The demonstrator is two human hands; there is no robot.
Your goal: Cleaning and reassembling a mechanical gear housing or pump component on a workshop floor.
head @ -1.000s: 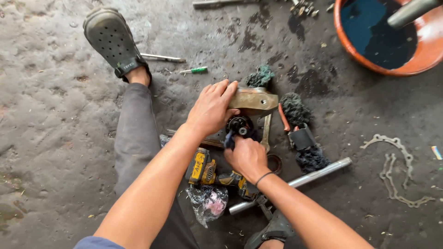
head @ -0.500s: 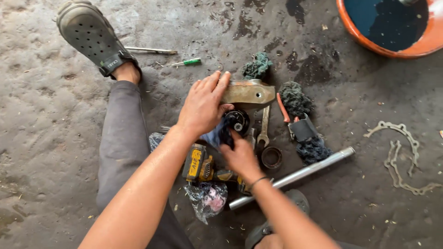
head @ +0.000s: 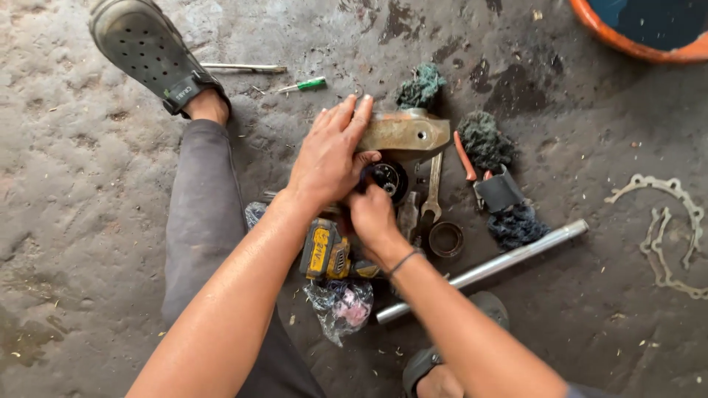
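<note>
Metal block [head: 405, 134] under left hand [head: 328, 158], seemingly.

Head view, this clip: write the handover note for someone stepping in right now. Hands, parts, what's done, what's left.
Left hand: laid flat over the left end of the rusty metal part, steadying it on the concrete floor.
Right hand: fingers at the black round part just below it; grip hidden.
Nearby: wrench, metal ring, silver tube, yellow power tool, dark rags.
Done: parts laid out within reach.
Left: the black round part is not visibly seated or free; cannot tell which.
</note>
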